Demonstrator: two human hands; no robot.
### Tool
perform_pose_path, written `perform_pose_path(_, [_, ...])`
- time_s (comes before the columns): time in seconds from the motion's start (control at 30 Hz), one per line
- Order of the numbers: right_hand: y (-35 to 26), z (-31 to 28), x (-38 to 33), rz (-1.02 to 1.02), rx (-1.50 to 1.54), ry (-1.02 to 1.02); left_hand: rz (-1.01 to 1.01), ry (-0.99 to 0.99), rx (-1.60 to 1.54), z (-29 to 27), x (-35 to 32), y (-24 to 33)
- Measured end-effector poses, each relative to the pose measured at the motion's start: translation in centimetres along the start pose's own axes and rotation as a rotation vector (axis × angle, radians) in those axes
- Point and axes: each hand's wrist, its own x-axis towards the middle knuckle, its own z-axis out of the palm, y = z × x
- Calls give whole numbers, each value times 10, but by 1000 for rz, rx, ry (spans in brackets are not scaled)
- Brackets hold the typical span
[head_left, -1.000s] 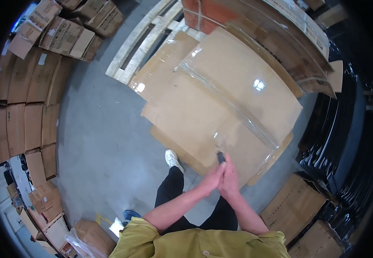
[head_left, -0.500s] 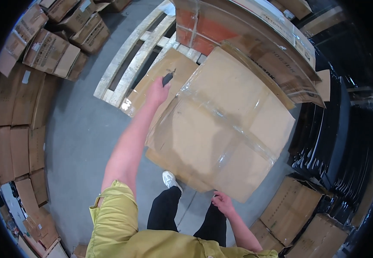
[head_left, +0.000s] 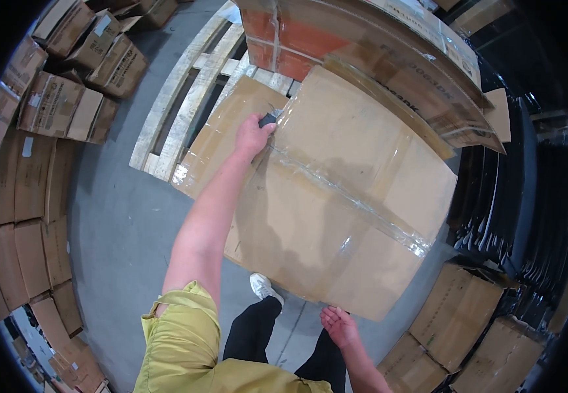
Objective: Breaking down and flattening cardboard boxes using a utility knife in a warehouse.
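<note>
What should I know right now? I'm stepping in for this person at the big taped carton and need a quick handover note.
Left hand: arm stretched out, closed on a small dark tool at the far end of the clear tape seam on the large carton.
Right hand: open, empty, just below the carton's near edge.
The carton sits tilted over a flat cardboard sheet, beside a wooden pallet.
Done: tool set at the seam's far end.
Left: the tape looks unbroken along the seam and the flaps are shut.
</note>
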Motion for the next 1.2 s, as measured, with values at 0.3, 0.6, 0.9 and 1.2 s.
perform_pose_path(0.3, [0,3,3,-5,-120,-29,182,-225,250,-26,20,0])
perform_pose_path(0.6, [0,6,6,6,-175,6,376,-687,387,-83,-10,-31])
perform_pose_path(0.9, [-96,74,-13,-499,-1549,-16,-193,-348,-97,-180,-129,-122])
perform_pose_path(1.2, [-213,156,55,-752,-1948,205,-287,-81,-277,-114,-265,-17])
